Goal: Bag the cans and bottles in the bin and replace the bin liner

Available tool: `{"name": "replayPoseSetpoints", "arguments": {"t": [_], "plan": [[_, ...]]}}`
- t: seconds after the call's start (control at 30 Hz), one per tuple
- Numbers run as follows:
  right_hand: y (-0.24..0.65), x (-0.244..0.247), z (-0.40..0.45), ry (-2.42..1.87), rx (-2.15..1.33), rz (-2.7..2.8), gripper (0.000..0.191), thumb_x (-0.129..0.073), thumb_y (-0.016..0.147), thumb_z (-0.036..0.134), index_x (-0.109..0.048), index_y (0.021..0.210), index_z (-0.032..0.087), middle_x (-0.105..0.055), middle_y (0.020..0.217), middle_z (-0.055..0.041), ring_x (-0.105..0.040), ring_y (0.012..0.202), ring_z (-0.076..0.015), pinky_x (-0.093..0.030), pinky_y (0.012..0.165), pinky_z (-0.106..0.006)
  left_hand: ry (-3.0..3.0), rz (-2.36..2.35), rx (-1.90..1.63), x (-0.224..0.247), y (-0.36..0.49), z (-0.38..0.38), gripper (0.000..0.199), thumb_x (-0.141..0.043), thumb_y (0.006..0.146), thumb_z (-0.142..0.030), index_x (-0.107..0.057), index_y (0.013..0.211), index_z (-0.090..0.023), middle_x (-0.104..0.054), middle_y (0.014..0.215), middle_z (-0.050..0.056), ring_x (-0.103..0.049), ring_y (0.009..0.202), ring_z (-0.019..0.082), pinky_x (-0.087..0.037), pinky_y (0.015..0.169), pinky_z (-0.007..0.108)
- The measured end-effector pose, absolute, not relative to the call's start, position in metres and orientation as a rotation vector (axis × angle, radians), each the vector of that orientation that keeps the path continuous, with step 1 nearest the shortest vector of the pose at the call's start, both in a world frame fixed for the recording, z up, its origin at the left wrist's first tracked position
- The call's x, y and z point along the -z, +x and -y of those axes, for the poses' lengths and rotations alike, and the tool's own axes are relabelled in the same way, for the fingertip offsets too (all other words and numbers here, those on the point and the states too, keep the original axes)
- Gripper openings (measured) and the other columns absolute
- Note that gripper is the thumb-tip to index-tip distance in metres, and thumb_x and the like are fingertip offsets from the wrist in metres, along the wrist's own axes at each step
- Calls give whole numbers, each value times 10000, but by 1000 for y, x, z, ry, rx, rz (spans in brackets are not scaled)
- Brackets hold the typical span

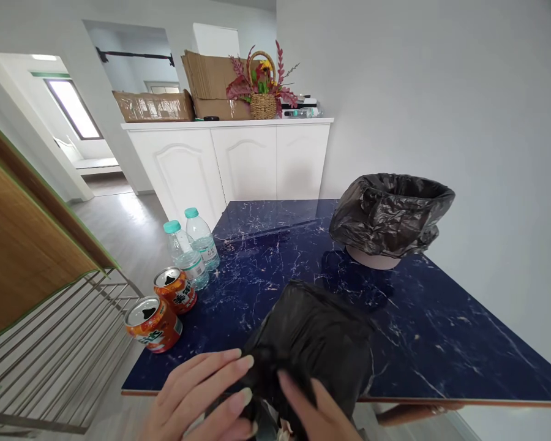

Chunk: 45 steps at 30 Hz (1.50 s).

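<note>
A black plastic bag (321, 337) lies bunched at the table's front edge, with its gathered top toward me. My left hand (206, 395) is at the left side of that gathered part, fingers bent and fingertips against the dark plastic. From the right, my right hand (319, 410) has its fingers in the folds of the same plastic; it is slightly blurred, and the plastic partly covers it. Below the hands, something pale shows through the bag's opening, too hidden to make out.
A bin (371, 260) lined with a black bag (386, 214) stands at the table's right rear. Along the left edge are two orange drink cans (153, 324) and two water bottles (202, 239). A metal rack (73, 349) is left of the blue marbled table (266, 245).
</note>
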State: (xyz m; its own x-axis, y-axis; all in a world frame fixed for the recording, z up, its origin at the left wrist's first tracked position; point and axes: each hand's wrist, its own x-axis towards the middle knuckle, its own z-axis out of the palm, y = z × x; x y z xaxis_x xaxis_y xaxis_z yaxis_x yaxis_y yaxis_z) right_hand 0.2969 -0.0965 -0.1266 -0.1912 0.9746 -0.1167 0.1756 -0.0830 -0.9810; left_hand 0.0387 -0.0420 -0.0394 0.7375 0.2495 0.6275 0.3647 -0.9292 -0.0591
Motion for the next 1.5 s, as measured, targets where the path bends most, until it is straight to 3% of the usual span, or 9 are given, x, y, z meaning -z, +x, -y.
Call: {"name": "replayPoseSetpoints", "arguments": {"t": [0.23,0.47,0.67,0.87,1.0,1.13,1.23,1.37,1.5], "plan": [[353,105,60,-1369,-1286,942,791,-487,1045,692,-443,1660,198,-615,1555,-146,-662,1366,-344,-592,1097,-504,-2958,527,430,64,113,9,605,-583,1085,-416,-432,1643,-236,-435,1721,49,-339,1622,308,-418,1281,536],[382,101,73,-1569,-227,1643,734,-493,1110,463,-151,1748,340,-213,1793,-37,-196,1651,-327,-323,1306,-605,-3088,586,288,94,154,-18,650,-455,1134,-448,-247,1723,-268,-280,1782,46,-168,1666,326,-249,1339,604],[383,123,91,-1649,-171,2199,881,-495,1103,532,89,1725,309,-213,1765,-83,-307,1604,-373,-418,1251,-630,-3173,584,236,97,162,-30,605,-420,1147,-441,-281,1714,-286,-283,1777,44,-185,1659,313,-250,1341,587],[399,126,105,-1396,-161,2334,1054,-684,991,570,-4,1743,281,-179,1765,-101,-216,1620,-431,-359,1259,-685,-3276,542,277,92,144,-38,728,-549,1082,-542,-294,1710,-279,-341,1758,82,-274,1642,285,-271,1341,546],[407,133,111,-1329,-134,2335,675,-566,1090,325,-302,1711,319,-429,1689,-42,-427,1558,-339,-409,1268,-599,-3324,590,327,85,132,-34,1033,-737,893,-704,-296,1711,-253,-466,1697,127,-408,1586,339,-306,1322,565],[425,129,113,-1514,-428,2064,443,-410,1141,381,-646,1512,320,-733,1421,-28,-727,1277,-308,-641,1048,-433,-3352,633,503,80,131,-28,536,-714,986,-533,-632,1447,-273,-713,1424,106,-631,1363,301,-483,1172,467],[429,117,109,-1699,-434,1749,487,-370,1144,471,-658,1492,288,-806,1268,-59,-804,1074,-329,-694,886,-426,-3370,868,627,83,141,-24,248,-494,1117,-343,-715,1070,-240,-791,1037,68,-750,973,227,-567,869,346],[405,107,97,-1596,112,1694,586,-470,1111,335,-356,1685,317,-518,1656,-77,-462,1543,-371,-431,1245,-632,-3313,1335,700,89,163,-22,251,-422,1131,-377,-626,1190,-244,-756,832,18,-746,710,227,-501,618,295],[380,113,72,-1503,210,2070,661,-459,1116,305,-226,1734,306,-353,1753,-45,-254,1642,-349,-284,1324,-662,-3210,1464,764,96,180,-32,388,-350,1134,-345,-438,1491,-222,-771,830,33,-764,669,250,-503,563,293]]}}
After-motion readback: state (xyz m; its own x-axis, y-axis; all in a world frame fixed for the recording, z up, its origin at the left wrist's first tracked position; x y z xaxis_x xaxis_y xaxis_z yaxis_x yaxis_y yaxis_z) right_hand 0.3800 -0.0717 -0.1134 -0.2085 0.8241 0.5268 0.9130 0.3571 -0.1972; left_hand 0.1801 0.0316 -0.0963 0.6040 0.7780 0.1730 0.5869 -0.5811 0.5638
